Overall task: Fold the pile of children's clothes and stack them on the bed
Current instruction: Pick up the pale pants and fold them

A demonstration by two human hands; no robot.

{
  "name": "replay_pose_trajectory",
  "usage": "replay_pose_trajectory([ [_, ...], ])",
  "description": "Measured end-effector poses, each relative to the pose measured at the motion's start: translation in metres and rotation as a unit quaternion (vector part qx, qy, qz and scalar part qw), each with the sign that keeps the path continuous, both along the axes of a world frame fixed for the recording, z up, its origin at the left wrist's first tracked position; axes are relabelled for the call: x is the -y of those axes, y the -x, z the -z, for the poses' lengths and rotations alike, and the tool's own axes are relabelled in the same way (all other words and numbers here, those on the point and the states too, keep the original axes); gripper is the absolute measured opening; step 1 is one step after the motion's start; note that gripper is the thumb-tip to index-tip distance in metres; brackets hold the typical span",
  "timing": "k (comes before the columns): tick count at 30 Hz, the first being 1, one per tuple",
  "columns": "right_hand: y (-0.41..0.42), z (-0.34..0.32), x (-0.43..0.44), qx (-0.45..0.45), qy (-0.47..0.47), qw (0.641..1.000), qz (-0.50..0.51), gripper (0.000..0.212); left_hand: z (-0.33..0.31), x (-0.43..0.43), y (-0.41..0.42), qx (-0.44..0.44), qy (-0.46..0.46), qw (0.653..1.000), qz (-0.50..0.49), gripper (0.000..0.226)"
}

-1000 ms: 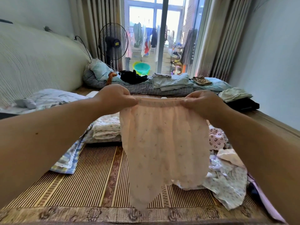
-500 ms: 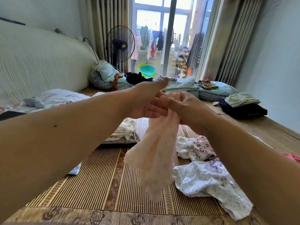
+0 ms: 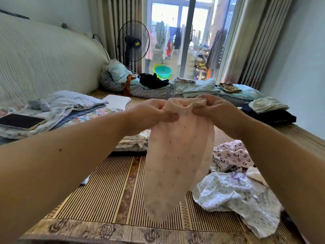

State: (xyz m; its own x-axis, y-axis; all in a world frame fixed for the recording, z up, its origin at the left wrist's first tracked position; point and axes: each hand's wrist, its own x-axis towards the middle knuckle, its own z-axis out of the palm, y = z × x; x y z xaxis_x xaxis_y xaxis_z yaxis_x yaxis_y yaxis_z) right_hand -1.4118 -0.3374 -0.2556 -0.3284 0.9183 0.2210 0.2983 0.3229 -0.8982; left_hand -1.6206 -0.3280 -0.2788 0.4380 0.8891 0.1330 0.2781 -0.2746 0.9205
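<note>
A pair of thin pale pink children's trousers (image 3: 177, 155), folded in half lengthwise, hangs in the air over the striped bamboo mat (image 3: 107, 194). My left hand (image 3: 151, 114) pinches the left end of the gathered elastic waistband and my right hand (image 3: 216, 110) grips its right end. A low stack of folded light clothes (image 3: 135, 140) lies on the mat behind the trousers, partly hidden by my left arm. Unfolded clothes lie at the right: a heart-print piece (image 3: 232, 155) and a white floral piece (image 3: 237, 196).
A phone (image 3: 21, 121) rests on folded bedding at the left. Bedding, pillows and dark clothes (image 3: 153, 81) line the far edge of the bed. Dark folded clothes (image 3: 270, 115) sit at the right edge. A standing fan (image 3: 133, 43) stands by the balcony door.
The trousers were spread wide by the waistband, then my hands came together and doubled them. Now my hands hold the two ends of the folded waistband a little apart.
</note>
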Motion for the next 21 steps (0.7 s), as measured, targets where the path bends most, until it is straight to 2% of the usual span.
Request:
replay_pose_trajectory([
  [2, 0.000, -0.002, -0.005, 0.048, -0.023, 0.998, 0.032, 0.012, -0.001, -0.002, -0.005, -0.108, -0.089, 0.988, -0.063, 0.018],
  [3, -0.001, -0.001, -0.008, 0.034, -0.004, 0.999, 0.028, 0.013, 0.000, -0.004, -0.007, -0.155, -0.130, 0.975, -0.089, 0.015],
  [4, -0.002, 0.000, -0.011, 0.005, 0.027, 0.999, 0.018, 0.013, 0.000, -0.006, -0.008, -0.162, -0.161, 0.967, -0.118, 0.017],
  [6, -0.003, 0.002, -0.017, -0.063, 0.083, 0.995, 0.005, 0.022, 0.005, -0.012, -0.005, -0.089, -0.168, 0.971, -0.147, 0.024],
  [7, -0.003, 0.003, -0.019, -0.095, 0.105, 0.990, -0.004, 0.030, 0.009, -0.014, -0.003, -0.036, -0.145, 0.982, -0.112, 0.026],
  [9, -0.004, 0.006, -0.025, -0.127, 0.134, 0.982, -0.031, 0.039, 0.019, -0.016, 0.003, 0.049, -0.062, 0.997, 0.005, 0.052],
  [10, -0.004, 0.007, -0.029, -0.116, 0.136, 0.983, -0.038, 0.039, 0.025, -0.017, 0.004, 0.074, -0.029, 0.996, 0.040, 0.062],
  [12, -0.004, 0.009, -0.035, -0.039, 0.110, 0.993, -0.033, 0.033, 0.030, -0.018, 0.001, 0.070, -0.037, 0.997, 0.021, 0.061],
  [15, 0.004, 0.014, -0.047, 0.075, 0.057, 0.996, 0.010, 0.012, 0.027, -0.032, -0.006, -0.017, -0.084, 0.992, -0.097, 0.036],
  [18, 0.012, 0.021, -0.072, 0.200, -0.023, 0.974, 0.105, 0.016, 0.022, -0.051, -0.010, -0.124, -0.082, 0.974, -0.168, 0.016],
  [21, 0.017, 0.022, -0.093, 0.215, -0.069, 0.963, 0.149, 0.017, 0.013, -0.070, -0.015, -0.160, -0.131, 0.952, -0.225, 0.018],
])
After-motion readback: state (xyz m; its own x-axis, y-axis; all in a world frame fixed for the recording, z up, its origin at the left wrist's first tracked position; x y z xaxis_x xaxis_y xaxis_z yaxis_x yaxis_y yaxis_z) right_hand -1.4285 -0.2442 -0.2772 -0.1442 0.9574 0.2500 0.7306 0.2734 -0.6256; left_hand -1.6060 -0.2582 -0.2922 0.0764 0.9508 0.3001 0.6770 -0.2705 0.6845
